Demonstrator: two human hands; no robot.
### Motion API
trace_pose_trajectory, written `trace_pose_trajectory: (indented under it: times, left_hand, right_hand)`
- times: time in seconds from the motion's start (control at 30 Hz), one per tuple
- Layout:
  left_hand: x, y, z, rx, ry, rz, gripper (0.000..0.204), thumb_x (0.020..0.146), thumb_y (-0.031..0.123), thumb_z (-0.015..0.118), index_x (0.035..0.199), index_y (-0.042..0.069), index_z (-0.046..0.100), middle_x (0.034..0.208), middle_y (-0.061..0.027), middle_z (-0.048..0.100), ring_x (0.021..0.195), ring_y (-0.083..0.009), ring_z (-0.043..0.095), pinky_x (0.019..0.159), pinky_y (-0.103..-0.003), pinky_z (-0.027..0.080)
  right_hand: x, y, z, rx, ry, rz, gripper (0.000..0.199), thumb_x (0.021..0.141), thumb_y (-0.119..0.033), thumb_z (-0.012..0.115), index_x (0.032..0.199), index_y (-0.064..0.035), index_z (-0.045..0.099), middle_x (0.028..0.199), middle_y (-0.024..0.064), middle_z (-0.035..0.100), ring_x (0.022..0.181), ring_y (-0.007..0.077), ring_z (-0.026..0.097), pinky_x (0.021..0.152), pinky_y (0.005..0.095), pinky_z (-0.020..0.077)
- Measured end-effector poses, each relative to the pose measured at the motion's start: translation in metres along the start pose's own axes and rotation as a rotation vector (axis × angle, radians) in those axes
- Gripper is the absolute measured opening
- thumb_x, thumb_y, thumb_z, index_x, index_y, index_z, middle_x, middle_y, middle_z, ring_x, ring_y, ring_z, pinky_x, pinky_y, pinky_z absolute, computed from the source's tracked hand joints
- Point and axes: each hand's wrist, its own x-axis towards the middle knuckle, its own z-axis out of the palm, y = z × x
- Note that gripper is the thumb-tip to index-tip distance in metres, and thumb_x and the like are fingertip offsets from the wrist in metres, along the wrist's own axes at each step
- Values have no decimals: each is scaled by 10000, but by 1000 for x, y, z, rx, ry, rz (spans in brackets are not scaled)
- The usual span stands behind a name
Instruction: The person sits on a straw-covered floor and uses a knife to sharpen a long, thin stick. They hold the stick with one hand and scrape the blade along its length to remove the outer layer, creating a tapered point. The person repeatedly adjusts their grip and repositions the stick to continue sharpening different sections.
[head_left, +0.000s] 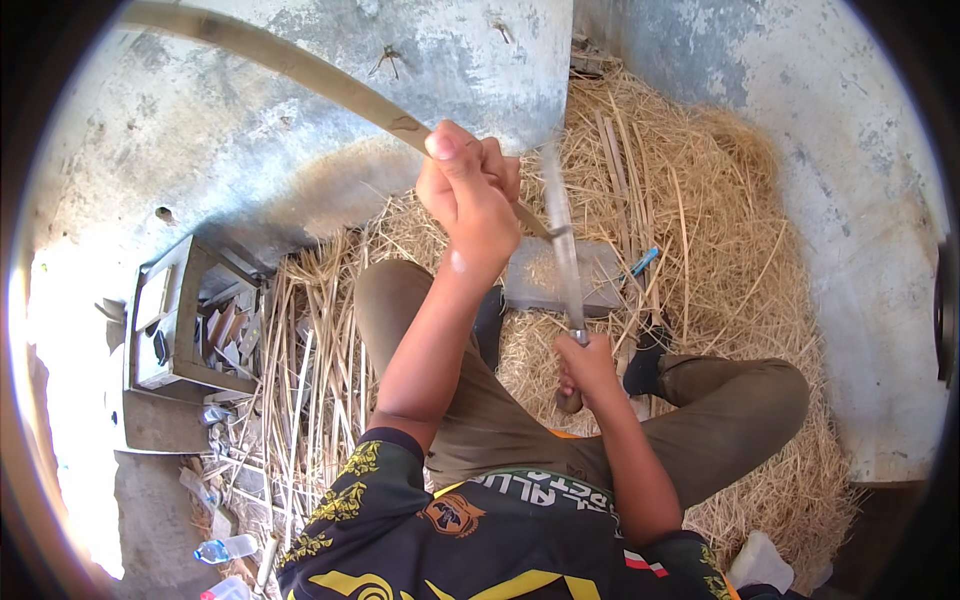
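Observation:
A long, bowed bamboo strip (330, 88) runs from the upper left down through my left hand (470, 195), whose fingers are wrapped round it. Its lower end reaches the blade of a long knife (565, 245) and looks to touch it. My right hand (590, 372) is closed round the knife's handle, with the blade pointing up and away from me, slightly blurred. Beneath the blade and the strip's end, a grey block (525, 290) lies between my feet, with pale shavings on top.
Straw-like shavings (725, 210) are heaped beyond and to the right. Beside the block is a blue object (645, 262). Long thin strips (300, 370) lie at left, near a wooden box (185, 330) of scraps and a plastic bottle (228, 549). Worn walls (840, 150) stand close.

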Motion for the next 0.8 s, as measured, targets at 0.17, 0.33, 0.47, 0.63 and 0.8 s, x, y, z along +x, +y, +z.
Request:
trace_pose_trajectory:
  times: [0.17, 0.33, 0.47, 0.63, 0.8]
  left_hand:
    - [-1, 5, -3, -8, 21, -21, 592, 1003, 639, 428, 725, 143, 261, 576, 55, 203, 471, -55, 162, 408, -255, 149]
    - [2, 0, 3, -3, 27, -27, 590, 1001, 642, 431, 725, 148, 263, 581, 54, 200, 472, -58, 158, 403, -258, 151]
    - [6, 2, -2, 14, 38, -2, 593, 998, 643, 435, 726, 146, 263, 587, 56, 191, 474, -60, 163, 407, -254, 159]
    - [7, 1, -5, 4, 43, -20, 591, 1002, 636, 436, 723, 143, 265, 595, 61, 189, 475, -59, 173, 408, -250, 160]
    - [12, -6, -18, -46, 109, -36, 561, 1024, 583, 436, 724, 139, 271, 601, 54, 205, 479, -55, 191, 391, -244, 167]
  right_hand:
    - [-11, -31, 2, 27, 252, -302, 282, 885, -173, 629, 656, -35, 542, 498, 9, 492, 366, 112, 455, 376, 304, 352]
    - [-4, 0, -1, -156, 207, -198, 291, 858, -181, 633, 626, -23, 556, 510, 32, 515, 411, 125, 478, 409, 337, 365]
    - [0, 4, -7, -309, 258, -126, 287, 829, -182, 649, 619, -7, 562, 513, 28, 509, 471, 104, 459, 456, 332, 347]
    - [-11, -2, 5, -169, 232, -327, 299, 832, -168, 650, 608, -10, 528, 517, 15, 497, 484, 96, 438, 475, 322, 349]
    - [6, 1, -10, -62, 186, -23, 304, 845, -144, 646, 606, -44, 489, 524, 3, 480, 398, 109, 408, 394, 327, 335]
